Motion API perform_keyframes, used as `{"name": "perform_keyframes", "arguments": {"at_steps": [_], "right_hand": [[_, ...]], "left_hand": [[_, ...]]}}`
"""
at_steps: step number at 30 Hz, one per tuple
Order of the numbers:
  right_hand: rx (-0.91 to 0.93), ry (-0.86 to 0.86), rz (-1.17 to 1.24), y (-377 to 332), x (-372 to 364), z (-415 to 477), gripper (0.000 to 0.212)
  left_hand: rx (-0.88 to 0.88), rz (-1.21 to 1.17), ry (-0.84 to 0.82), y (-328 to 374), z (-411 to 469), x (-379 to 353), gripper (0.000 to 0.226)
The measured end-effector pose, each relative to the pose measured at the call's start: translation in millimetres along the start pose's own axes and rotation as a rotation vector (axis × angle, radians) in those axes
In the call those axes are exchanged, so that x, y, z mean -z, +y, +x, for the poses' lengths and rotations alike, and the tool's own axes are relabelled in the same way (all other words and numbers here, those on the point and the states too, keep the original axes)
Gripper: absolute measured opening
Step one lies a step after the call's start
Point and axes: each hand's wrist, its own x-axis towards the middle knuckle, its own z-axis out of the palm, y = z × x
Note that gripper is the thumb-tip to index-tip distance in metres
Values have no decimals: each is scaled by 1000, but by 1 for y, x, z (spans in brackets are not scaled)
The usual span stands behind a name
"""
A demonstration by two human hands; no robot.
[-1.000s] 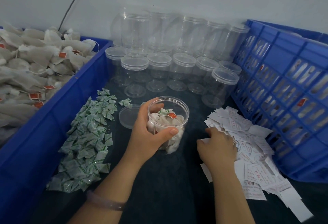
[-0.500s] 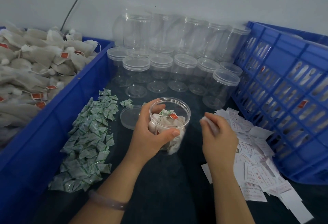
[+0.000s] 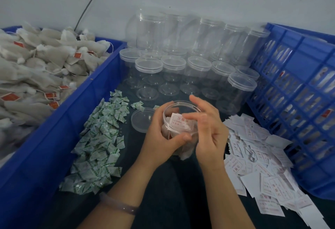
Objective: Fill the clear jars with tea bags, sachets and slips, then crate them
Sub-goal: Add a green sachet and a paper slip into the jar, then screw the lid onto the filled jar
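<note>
Jar [image 3: 174, 110] | left hand [image 3: 159, 138] grips | right hand [image 3: 210, 134] touches slip [image 3: 179, 124] inside

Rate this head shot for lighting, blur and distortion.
Head view: dim, flat, bluish light with no hard shadows; the right hand is motion-blurred over the jar, while the left hand is sharp; the wide lens makes the crate lean outward at the right edge.

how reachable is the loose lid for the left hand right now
Probably yes, but not freely: the loose lid lies flat just beside the left hand with nothing between them, yet that hand's grip is on the open jar, so it would need to let go first.
</note>
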Motion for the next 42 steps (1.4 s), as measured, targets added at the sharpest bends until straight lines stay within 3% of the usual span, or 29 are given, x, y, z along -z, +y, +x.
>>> {"name": "perform_keyframes", "arguments": {"at_steps": [3, 5, 7, 9, 10, 12, 15, 18, 21, 23, 26, 28, 33, 38, 42], "right_hand": [[-122, 62, 67, 4, -4, -9, 48], [-282, 112, 159, 6, -8, -13, 60], [-469, 129, 215, 10, -11, -14, 72], [-620, 110, 226, 15, -12, -14, 77], [-670, 92, 247, 17, -12, -14, 77], [-710, 69, 253, 20, -11, -14, 77], [-721, 90, 230, 22, -11, -14, 72], [-714, 149, 222, 23, -9, -11, 68], [-728, 186, 232, 26, -7, -10, 68], [-733, 178, 228, 29, -7, -12, 68], [-734, 165, 231, 30, -10, -13, 68], [-726, 156, 228, 29, -12, -12, 67], [-696, 138, 172, 30, -11, -14, 65], [-710, 113, 138, 29, -10, -15, 61], [-739, 100, 160, 26, -8, -16, 62]], "left_hand": [[46, 0, 30, 4, 0, 0, 59], [167, 113, 212, 5, 2, 4, 55], [230, 632, 356, 2, 5, 17, 47], [312, 1158, 220, -6, 5, 29, 39], [366, 1279, 123, -9, 5, 31, 36], [404, 1361, 23, -11, 3, 31, 31], [298, 1372, 47, -8, 4, 29, 23], [74, 1115, 215, -3, 5, 27, 14], [-109, 395, 491, 20, 6, 19, 7], [-105, -154, 618, 32, 9, 20, 12], [136, -778, 606, 44, 14, 27, 24], [307, -776, 527, 46, 15, 27, 25], [585, -433, 390, 42, 14, 20, 34], [580, -395, 278, 42, 12, 20, 43], [445, -261, 283, 39, 9, 17, 45]]}}
